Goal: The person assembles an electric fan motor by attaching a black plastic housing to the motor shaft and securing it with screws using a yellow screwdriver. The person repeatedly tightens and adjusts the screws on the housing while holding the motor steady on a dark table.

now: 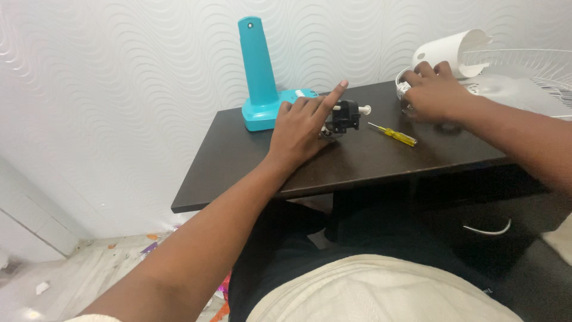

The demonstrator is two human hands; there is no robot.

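A person's left hand (301, 128) rests on a small black motor part (344, 117) near the dark table's (238, 173) middle, fingers loosely spread, index finger raised. The right hand (437, 94) curls over a white fan housing (453, 53) at the far right corner. A yellow screwdriver (393, 135) lies between them; a teal fan stand (262, 77) rises at the back edge.

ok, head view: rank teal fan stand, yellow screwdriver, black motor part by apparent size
1. teal fan stand, clearly largest.
2. black motor part and yellow screwdriver: too close to rank. The screwdriver is longer but thin, and the left hand partly hides the motor part.
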